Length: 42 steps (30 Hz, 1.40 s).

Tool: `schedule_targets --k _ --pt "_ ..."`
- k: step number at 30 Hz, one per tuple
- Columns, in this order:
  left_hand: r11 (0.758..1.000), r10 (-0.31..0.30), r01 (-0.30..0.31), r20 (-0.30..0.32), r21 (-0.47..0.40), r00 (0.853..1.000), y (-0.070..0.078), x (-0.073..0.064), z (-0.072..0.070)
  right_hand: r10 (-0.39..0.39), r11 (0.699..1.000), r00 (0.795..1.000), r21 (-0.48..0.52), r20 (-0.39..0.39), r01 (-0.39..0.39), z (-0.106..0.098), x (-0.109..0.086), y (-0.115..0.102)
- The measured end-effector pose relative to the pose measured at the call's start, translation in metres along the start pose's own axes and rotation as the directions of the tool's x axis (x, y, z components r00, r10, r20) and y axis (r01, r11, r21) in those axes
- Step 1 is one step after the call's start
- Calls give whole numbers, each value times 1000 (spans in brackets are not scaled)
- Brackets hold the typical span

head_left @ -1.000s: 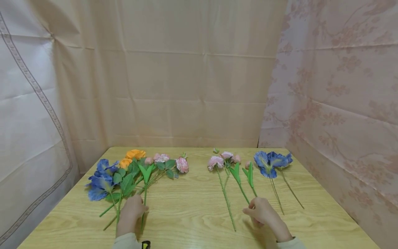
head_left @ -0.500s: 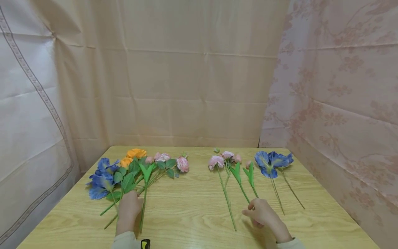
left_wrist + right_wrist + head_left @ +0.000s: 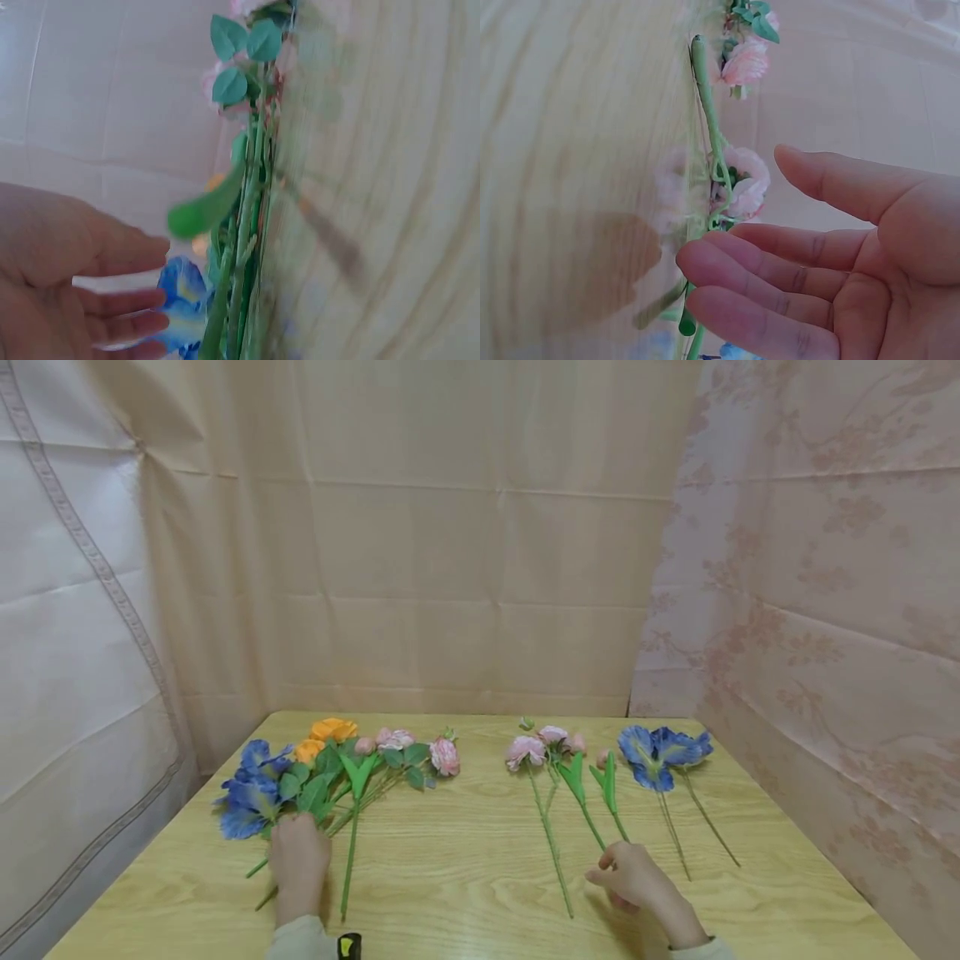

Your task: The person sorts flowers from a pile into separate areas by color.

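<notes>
My left hand hovers over the stems of the left flower pile, its fingers apart with nothing between them in the left wrist view. Beside it lies an artificial tulip with green leaves and a pink bud. Blue flowers, orange flowers and pink flowers make up the rest of that pile. My right hand is just below the stem end of a second tulip. Its fingers bend loosely in the right wrist view and hold nothing. Another tulip lies to the left of that one.
On the right half of the wooden table lie a long-stemmed pink flower and two blue flowers with thin stems. A beige curtain hangs behind the table, and a floral curtain stands at the right.
My left hand has moved left, away from the tulip stem it was beside, and now covers stems of the pile. The right hand has hardly moved.
</notes>
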<state>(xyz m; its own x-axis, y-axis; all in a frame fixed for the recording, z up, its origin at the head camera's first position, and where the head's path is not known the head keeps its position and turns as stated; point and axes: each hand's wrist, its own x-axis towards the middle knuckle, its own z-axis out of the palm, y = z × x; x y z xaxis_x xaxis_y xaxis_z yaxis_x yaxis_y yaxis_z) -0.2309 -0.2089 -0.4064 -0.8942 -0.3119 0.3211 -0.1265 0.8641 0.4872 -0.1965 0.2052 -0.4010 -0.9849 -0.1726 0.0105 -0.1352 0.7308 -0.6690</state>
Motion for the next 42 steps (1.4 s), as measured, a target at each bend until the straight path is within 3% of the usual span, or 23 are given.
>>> schedule_targets --k 3,7,10,14,18,21,24,26,32,39,42 --pt "993 -115 114 -27 -13 993 -4 0 -1 -10 1000 1000 5 7 10 0 0 2" --pt "976 -217 218 126 4 968 -13 1 -5 -42 999 999 14 27 42 -1 0 5" --pt "973 -225 231 233 -1 946 -17 2 -8 -49 999 998 18 37 49 0 1 5" --pt "969 -231 245 268 -20 935 -19 2 -8 -26 1000 999 19 42 25 0 2 4" --pt "970 -221 236 192 -56 956 -22 0 -6 -10 1000 999 20 52 9 0 1 4" --pt "978 -171 179 80 -105 982 -24 -3 -5 -16 1000 998 20 61 15 0 2 3" --pt "980 -132 127 -22 -154 991 -26 -4 -4 -21 1000 998 19 67 19 -1 2 2" --pt "978 -123 111 -56 -174 991 -26 -3 -3 -17 1000 998 19 67 16 -1 2 2" --pt "957 -165 149 -44 -249 985 -26 0 -2 -14 1000 998 19 66 13 -1 2 1" --pt "963 -147 105 -161 -247 976 -25 0 -3 -27 999 997 29 66 25 0 0 1" --pt "961 -172 124 -180 -249 969 -20 0 -7 -28 999 998 32 62 26 0 0 1"
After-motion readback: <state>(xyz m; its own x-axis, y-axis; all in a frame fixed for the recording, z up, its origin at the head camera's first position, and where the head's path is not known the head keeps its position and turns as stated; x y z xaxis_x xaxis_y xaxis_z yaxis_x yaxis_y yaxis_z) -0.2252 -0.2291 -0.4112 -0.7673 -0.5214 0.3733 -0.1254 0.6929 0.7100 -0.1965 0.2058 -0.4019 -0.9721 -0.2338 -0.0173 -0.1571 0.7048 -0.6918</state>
